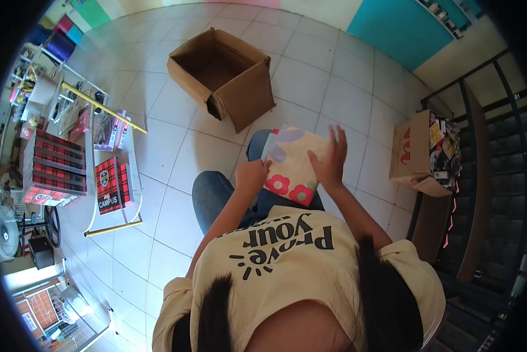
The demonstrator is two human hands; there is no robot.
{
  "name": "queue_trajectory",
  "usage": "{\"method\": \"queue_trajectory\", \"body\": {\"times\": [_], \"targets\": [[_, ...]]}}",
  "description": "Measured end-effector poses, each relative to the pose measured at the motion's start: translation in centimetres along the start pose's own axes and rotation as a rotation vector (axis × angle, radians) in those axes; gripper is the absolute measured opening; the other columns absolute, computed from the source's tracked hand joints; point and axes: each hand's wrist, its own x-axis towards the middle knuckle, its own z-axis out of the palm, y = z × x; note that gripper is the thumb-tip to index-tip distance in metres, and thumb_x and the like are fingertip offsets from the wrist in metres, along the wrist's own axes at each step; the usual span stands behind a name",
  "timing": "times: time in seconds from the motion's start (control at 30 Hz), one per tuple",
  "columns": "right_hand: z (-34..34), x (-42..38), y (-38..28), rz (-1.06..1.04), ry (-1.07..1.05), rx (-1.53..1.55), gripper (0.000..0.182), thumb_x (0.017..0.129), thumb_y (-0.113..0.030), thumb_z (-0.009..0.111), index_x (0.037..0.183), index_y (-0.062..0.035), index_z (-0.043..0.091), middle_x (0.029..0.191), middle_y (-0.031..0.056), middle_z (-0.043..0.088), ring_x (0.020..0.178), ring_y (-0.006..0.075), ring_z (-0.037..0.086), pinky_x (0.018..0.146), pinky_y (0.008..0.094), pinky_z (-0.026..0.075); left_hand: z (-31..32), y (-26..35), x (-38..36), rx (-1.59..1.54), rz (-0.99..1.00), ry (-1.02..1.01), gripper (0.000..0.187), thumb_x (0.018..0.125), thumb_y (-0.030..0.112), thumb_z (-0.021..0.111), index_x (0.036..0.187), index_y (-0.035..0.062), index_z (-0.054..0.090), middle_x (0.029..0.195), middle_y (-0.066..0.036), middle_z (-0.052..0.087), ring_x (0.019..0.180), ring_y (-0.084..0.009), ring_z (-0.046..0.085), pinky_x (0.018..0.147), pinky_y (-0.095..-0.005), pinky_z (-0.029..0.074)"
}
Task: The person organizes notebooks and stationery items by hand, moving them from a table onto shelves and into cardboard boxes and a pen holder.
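A cream notebook [298,151] with lilac shapes and red and green flowers on its cover lies over my lap, tilted. My left hand [251,176] is closed on its left edge, thumb at the cover. At the right edge my right hand [331,161] has its fingers stretched out and pointing away from me, the thumb lying against the cover. Teal and red edges peek out behind the notebook's far left corner. Below it are my jeans-clad knees [210,196].
Ahead stands an open cardboard box [240,82] on the tiled floor. To the left, a rack [114,226] holds stacked red plaid notebooks [55,170]. On the right, a filled carton [413,149] sits by black metal shelving [498,170].
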Motion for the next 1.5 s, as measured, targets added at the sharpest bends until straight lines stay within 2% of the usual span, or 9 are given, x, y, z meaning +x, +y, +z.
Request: {"method": "queue_trajectory", "body": {"times": [0.13, 0.33, 0.43, 0.67, 0.83, 0.97, 1.07, 1.23, 1.5], "targets": [[5.1, 3.2, 0.9, 0.021, -0.621, -0.185, 0.078, 0.087, -0.066, 0.04, 0.141, -0.0087, 0.034, 0.148, 0.0175, 0.029, 0.139, 0.0299, 0.024, 0.109, 0.0523, 0.023, 1.3, -1.2, -0.1, -0.027, 0.026, -0.001, 0.044, 0.092, 0.043, 0.048, 0.081, 0.0042, 0.065, 0.063, -0.017, 0.062, 0.062, -0.0385, 0.061, 0.057, -0.048, 0.048], [5.4, 7.0, 1.7, 0.528, -1.399, 0.645, 0.083, 0.085, -0.066, 0.049, 0.142, -0.0081, 0.031, 0.135, 0.0123, 0.047, 0.127, 0.0227, 0.043, 0.107, 0.0361, 0.031, -0.2, -0.4, -1.4, 0.077, -0.098, 0.272, 0.046, 0.091, 0.043, 0.052, 0.112, 0.0018, 0.055, 0.101, -0.022, 0.06, 0.088, -0.0301, 0.062, 0.071, -0.0396, 0.049], [8.6, 6.2, 4.2, 0.732, -1.323, 0.756, 0.078, 0.085, -0.059, 0.055, 0.139, -0.0065, 0.034, 0.132, 0.0106, 0.051, 0.123, 0.0202, 0.047, 0.102, 0.0345, 0.038, 3.7, -5.1, 0.0, -0.624, -0.15, 0.01, 0.047, 0.088, 0.043, 0.058, 0.109, 0.0006, 0.056, 0.118, -0.022, 0.052, 0.096, -0.0304, 0.058, 0.079, -0.0376, 0.047], [13.0, 9.5, 7.4, 0.795, -1.776, 0.525, 0.06, 0.083, -0.042, 0.068, 0.124, -0.0023, 0.053, 0.118, 0.0085, 0.061, 0.106, 0.0149, 0.059, 0.09, 0.0295, 0.047, 0.9, -9.7, 4.4, -0.857, -0.148, -0.428, 0.043, 0.085, 0.04, 0.065, 0.104, 0.0019, 0.059, 0.095, -0.016, 0.064, 0.091, -0.0228, 0.06, 0.08, -0.0334, 0.047], [9.1, 16.0, 4.0, 0.856, -1.588, 0.494, 0.059, 0.069, -0.034, 0.078, 0.116, -0.0025, 0.059, 0.099, 0.0084, 0.066, 0.083, 0.0171, 0.065, 0.07, 0.0322, 0.054, -1.9, -12.1, 12.7, -0.921, -0.069, -0.555, 0.037, 0.088, 0.032, 0.064, 0.112, 0.0044, 0.057, 0.1, -0.009, 0.064, 0.092, -0.0188, 0.059, 0.084, -0.032, 0.047], [3.8, 21.7, 3.9, 1.0, -1.256, 0.524, 0.053, 0.072, -0.027, 0.076, 0.115, -0.0016, 0.059, 0.1, 0.0088, 0.066, 0.086, 0.0175, 0.065, 0.074, 0.0319, 0.055, -7.5, -11.9, 21.3, -0.318, 0.366, 0.075, 0.033, 0.084, 0.022, 0.065, 0.112, 0.0073, 0.058, 0.118, -0.012, 0.055, 0.106, -0.0313, 0.055, 0.089, -0.0424, 0.046], [1.6, 21.2, 10.0, 1.148, -0.77, 0.966, 0.05, 0.077, -0.022, 0.07, 0.12, -0.0018, 0.054, 0.104, 0.0095, 0.065, 0.089, 0.021, 0.065, 0.076, 0.0326, 0.054, -8.8, -12.4, 27.8, -0.082, 0.337, 0.142, 0.055, 0.078, 0.027, 0.07, 0.126, 0.011, 0.049, 0.124, -0.013, 0.051, 0.114, -0.0346, 0.052, 0.093, -0.0456, 0.045], [-0.8, 21.6, 12.1, 1.322, 0.082, 1.518, 0.051, 0.082, -0.016, 0.062, 0.127, 0.0012, 0.045, 0.119, 0.0152, 0.058, 0.1, 0.029, 0.061, 0.084, 0.0436, 0.052, -4.3, -14.0, 34.1, -0.093, -0.21, -0.61, 0.1, 0.063, 0.037, 0.078, 0.145, 0.0163, 0.025, 0.13, -0.021, 0.049, 0.118, -0.039, 0.05, 0.095, -0.0473, 0.044], [9.5, 18.1, 23.0, 1.651, 0.197, 0.981, 0.055, 0.067, 0.004, 0.061, 0.12, 0.0001, 0.049, 0.109, 0.016, 0.059, 0.098, 0.0319, 0.059, 0.082, 0.0443, 0.051, -2.8, -15.5, 33.9, -0.303, -0.208, -0.559, 0.045, 0.074, 0.017, 0.058, 0.119, 0.0131, 0.06, 0.099, -0.022, 0.065, 0.097, -0.0341, 0.063, 0.084, -0.0428, 0.048]]}}
